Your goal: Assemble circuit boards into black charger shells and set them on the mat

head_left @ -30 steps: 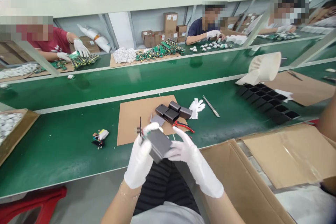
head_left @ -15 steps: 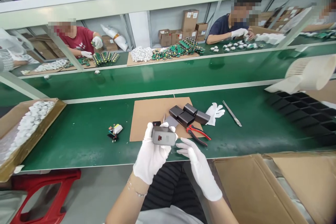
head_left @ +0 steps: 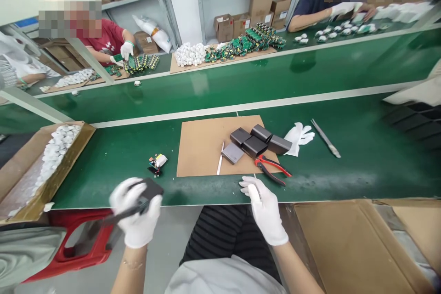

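Note:
My left hand (head_left: 136, 220), in a white glove, is closed around a black rectangular plastic casing (head_left: 153, 188) above the table's front edge. A dark, narrow piece juts out to the left from under its fingers, too blurred to name. My right hand (head_left: 263, 211), also gloved, hovers by the front edge with fingers loosely bent and apart, holding nothing. Just beyond it lie red-and-black pliers (head_left: 272, 167). Several black casings (head_left: 254, 147) and a flat grey piece (head_left: 233, 153) rest on a cardboard sheet (head_left: 203, 142), beside a thin white pointed tool (head_left: 220, 161).
A small circuit assembly (head_left: 157, 164) lies left of the cardboard. To the right are a spare glove (head_left: 299, 139) and tweezers (head_left: 325, 138). A carton of white parts (head_left: 57, 151) stands at left, black trays (head_left: 416, 133) at right. Co-workers handle circuit boards (head_left: 248, 41) across the bench.
My left hand has swung left with the casing, away from the cardboard and my right hand. The right hand stays near the table edge. The view has tilted down somewhat.

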The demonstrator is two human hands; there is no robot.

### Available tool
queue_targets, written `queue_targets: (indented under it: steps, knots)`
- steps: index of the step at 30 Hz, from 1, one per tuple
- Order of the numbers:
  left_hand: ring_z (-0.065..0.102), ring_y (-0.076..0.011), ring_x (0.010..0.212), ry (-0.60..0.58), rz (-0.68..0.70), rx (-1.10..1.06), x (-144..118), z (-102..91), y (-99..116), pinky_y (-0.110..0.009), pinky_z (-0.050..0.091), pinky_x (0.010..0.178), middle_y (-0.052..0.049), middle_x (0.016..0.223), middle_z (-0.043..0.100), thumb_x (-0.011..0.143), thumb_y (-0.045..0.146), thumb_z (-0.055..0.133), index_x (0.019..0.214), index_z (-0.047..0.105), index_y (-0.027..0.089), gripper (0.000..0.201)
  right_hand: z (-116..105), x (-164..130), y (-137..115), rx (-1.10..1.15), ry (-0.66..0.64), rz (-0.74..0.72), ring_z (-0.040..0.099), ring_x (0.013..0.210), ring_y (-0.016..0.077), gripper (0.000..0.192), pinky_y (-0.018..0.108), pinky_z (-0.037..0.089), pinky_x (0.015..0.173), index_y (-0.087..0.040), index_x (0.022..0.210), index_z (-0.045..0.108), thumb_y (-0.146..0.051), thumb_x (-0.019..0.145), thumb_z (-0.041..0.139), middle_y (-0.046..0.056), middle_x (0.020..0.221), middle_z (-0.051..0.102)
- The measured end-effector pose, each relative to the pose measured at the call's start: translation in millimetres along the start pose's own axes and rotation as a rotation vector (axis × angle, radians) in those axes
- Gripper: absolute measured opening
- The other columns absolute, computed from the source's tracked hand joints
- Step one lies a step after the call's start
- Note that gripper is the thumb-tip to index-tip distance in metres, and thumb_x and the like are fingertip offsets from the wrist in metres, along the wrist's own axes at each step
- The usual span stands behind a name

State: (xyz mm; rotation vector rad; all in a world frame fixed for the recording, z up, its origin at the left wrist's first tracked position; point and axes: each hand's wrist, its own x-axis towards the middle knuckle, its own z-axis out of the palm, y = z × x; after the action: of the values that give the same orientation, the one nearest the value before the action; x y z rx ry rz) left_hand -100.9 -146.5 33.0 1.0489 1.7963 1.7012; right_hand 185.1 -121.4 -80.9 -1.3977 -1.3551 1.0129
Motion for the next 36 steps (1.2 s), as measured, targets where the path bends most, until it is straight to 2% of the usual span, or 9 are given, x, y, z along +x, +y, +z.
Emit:
queue_targets:
  steps: [8,12,16,20,24,27,29,33,36]
  knots:
    - [0.055,-0.0325,0.105,0.309,0.541,0.662,4.9,-36.7,-54.2,-0.051,0.046,0.095,-0.015,0.11,0.054,0.074,0.048,0.065,0.089,0.057,0.017,0.035,0.7,-2.4,-1.1,0.007,0.03,-0.007,0.068,0.083,0.0185,0.036,0.036,0.054,0.081,-0.02,0.104,0.063,-0.048,0.096,0.042,0.007,0.104,0.069]
    - [0.06,-0.0304,0.095,0.052,0.492,0.902,12.4,-39.7,-71.9,-0.046,0.05,0.088,-0.012,0.098,0.062,0.076,0.04,0.066,0.087,0.062,0.017,0.026,1.8,-2.1,-1.0,0.014,0.039,0.009,0.068,0.082,0.0183,0.036,0.036,0.055,0.079,-0.02,0.104,0.063,-0.048,0.096,0.042,0.007,0.104,0.069]
    - [0.055,-0.0329,0.11,0.262,0.549,0.832,16.4,-48.0,-74.0,-0.051,0.043,0.1,-0.017,0.116,0.056,0.082,0.039,0.06,0.103,0.06,0.015,0.032,1.6,-2.9,-0.7,0.008,0.032,-0.006,0.068,0.081,0.018,0.036,0.035,0.055,0.079,-0.02,0.103,0.064,-0.047,0.096,0.042,0.007,0.104,0.069]
    - [0.061,-0.0316,0.092,0.088,0.506,0.907,16.9,-51.3,-77.6,-0.047,0.05,0.086,-0.014,0.097,0.062,0.077,0.043,0.066,0.085,0.062,0.016,0.029,1.7,-2.8,-1.3,-0.004,0.045,-0.003,0.068,0.083,0.0179,0.033,0.035,0.055,0.08,-0.021,0.103,0.064,-0.045,0.096,0.042,0.006,0.104,0.069]
    - [0.048,-0.0372,0.121,0.235,0.338,0.667,16.2,-50.4,-76.7,-0.054,0.034,0.108,-0.017,0.117,0.057,0.072,0.044,0.07,0.098,0.061,0.016,0.039,2.4,-2.2,-2.4,-0.001,0.041,-0.009,0.068,0.083,0.0178,0.033,0.035,0.055,0.08,-0.02,0.102,0.064,-0.045,0.095,0.043,0.006,0.105,0.069]
    - [0.048,-0.0411,0.12,0.181,0.114,0.465,14.7,-41.5,-74.9,-0.059,0.027,0.111,-0.015,0.114,0.058,0.055,0.044,0.081,0.089,0.064,0.017,0.046,2.7,-2.5,-1.0,-0.024,0.048,-0.008,0.068,0.083,0.0181,0.032,0.035,0.055,0.08,-0.02,0.103,0.064,-0.044,0.095,0.043,0.006,0.103,0.07]
    - [0.053,-0.0373,0.115,0.16,0.064,0.38,11.3,-31.8,-68.1,-0.058,0.031,0.109,-0.013,0.111,0.06,0.06,0.049,0.078,0.094,0.063,0.018,0.048,3.0,-2.9,1.5,-0.057,0.048,-0.014,0.069,0.083,0.0189,0.032,0.036,0.054,0.081,-0.021,0.103,0.064,-0.044,0.095,0.043,0.006,0.101,0.07]
    - [0.058,-0.0273,0.114,0.121,-0.082,-0.054,-6.4,-3.0,-31.1,-0.048,0.05,0.097,-0.009,0.116,0.061,0.089,0.065,0.036,0.106,0.055,0.023,0.049,4.7,-2.8,6.1,-0.099,0.062,-0.009,0.069,0.084,0.0209,0.034,0.04,0.054,0.083,-0.022,0.105,0.064,-0.047,0.094,0.043,0.006,0.102,0.071]
    - [0.062,-0.0232,0.107,-0.077,-0.481,-0.627,-26.1,25.1,5.0,-0.036,0.056,0.088,-0.006,0.104,0.065,0.087,0.058,0.053,0.093,0.06,0.021,0.037,5.7,-1.4,6.6,-0.099,0.078,0.005,0.069,0.085,0.022,0.036,0.041,0.054,0.084,-0.021,0.105,0.064,-0.049,0.093,0.044,0.008,0.103,0.071]
